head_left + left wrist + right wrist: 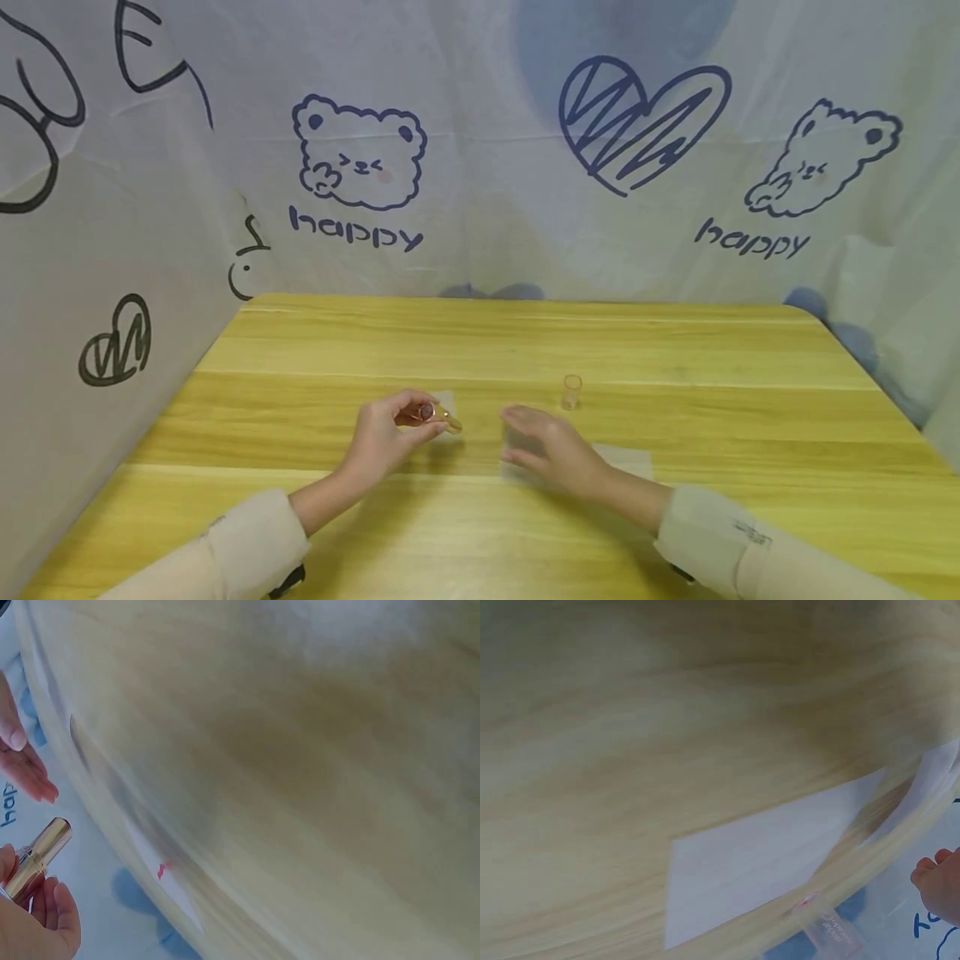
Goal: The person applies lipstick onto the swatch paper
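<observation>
A shiny gold lipstick tube with a dark round end is pinched between the thumb and fingers of my left hand, just above the table. The left wrist view shows the same lipstick tube tilted, its gold end pointing up and away from the fingers. To its right hovers my right hand, holding nothing, fingers extended toward the lipstick with a gap between. Beyond the right hand a clear cap with a pinkish rim stands upright; the right wrist view also catches this clear cap.
White paper lies partly behind my right hand; it appears as a flat sheet in the right wrist view. Another paper piece with a red mark lies near the left hand. A drawn-on cloth hangs behind the wooden table.
</observation>
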The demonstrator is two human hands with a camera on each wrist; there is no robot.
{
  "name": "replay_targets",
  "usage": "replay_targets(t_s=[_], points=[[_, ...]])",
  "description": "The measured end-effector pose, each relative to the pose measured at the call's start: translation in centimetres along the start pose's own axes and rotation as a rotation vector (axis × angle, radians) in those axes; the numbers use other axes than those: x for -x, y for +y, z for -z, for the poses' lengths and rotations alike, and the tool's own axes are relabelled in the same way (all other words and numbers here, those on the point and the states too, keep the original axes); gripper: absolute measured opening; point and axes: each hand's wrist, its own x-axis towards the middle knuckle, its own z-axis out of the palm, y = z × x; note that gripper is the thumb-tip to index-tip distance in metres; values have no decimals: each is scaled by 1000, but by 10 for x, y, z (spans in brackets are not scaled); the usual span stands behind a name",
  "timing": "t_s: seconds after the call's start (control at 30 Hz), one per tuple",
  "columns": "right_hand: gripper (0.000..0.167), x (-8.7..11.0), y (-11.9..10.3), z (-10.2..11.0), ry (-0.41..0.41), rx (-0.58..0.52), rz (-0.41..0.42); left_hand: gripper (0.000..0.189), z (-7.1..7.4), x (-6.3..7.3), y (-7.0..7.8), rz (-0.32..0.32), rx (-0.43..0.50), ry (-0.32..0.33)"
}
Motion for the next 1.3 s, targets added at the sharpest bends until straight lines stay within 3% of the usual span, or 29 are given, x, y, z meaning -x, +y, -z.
replay_targets(t_s=[0.4,0.97,1.3], points=[[52,22,7,6,-30,4,-69,21,-18,3,9,-8,57,-15],[57,48,19,12,-88,-4,-168,22,-38,-2,17,-67,106,-58],[60,54,25,11,-116,28,-194,22,-52,-4,21,-69,121,-56]])
